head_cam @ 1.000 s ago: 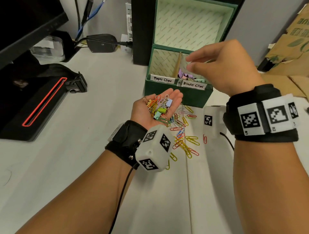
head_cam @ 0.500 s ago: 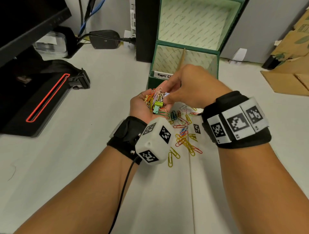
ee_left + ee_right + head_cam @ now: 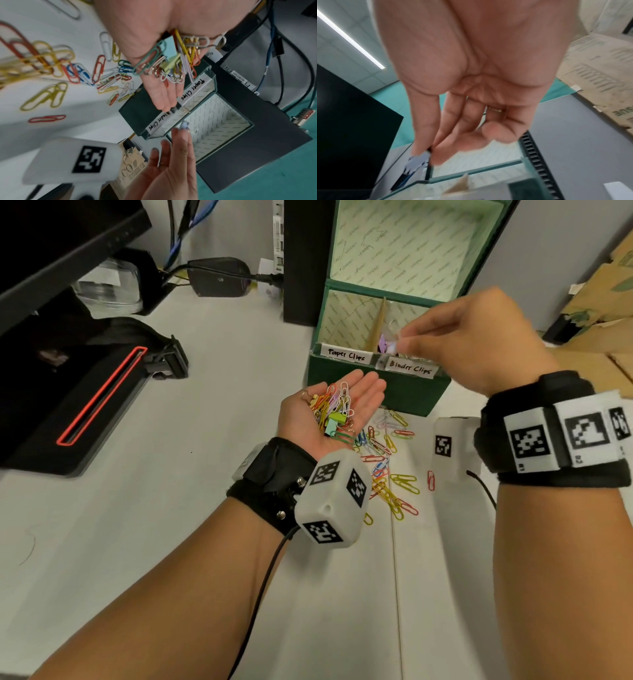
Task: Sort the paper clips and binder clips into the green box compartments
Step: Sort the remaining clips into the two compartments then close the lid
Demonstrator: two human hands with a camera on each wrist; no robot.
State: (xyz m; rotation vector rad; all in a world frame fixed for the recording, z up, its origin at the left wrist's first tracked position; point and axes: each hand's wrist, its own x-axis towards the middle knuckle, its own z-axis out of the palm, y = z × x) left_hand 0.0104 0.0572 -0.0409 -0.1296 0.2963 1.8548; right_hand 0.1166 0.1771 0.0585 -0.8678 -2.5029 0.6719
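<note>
My left hand point(image 3: 356, 398) lies palm up in front of the green box point(image 3: 394, 395), fingers straight, carrying a pile of coloured paper clips and binder clips point(image 3: 330, 414). My right hand point(image 3: 402, 341) pinches a small pale blue binder clip point(image 3: 390, 346) between thumb and fingertips, above the right compartment labelled "Binder Clips" point(image 3: 409, 368). The left compartment is labelled "Paper Clips" point(image 3: 346, 356). Seen from the left wrist, the binder clip point(image 3: 184, 125) hangs over the box's opening. In the blurred right wrist view the same clip point(image 3: 418, 161) sticks out of the pinch.
Several loose paper clips point(image 3: 387, 474) lie on the white table behind my left wrist. The box's lid point(image 3: 400, 244) stands open at the back. A black device with a red outline point(image 3: 85, 405) sits at left, a power adapter point(image 3: 219, 277) behind, cardboard point(image 3: 599, 302) at right.
My right hand left the pile in my left palm and rose to the right with a binder clip, stopping over the Binder Clips compartment. The left hand stayed palm up.
</note>
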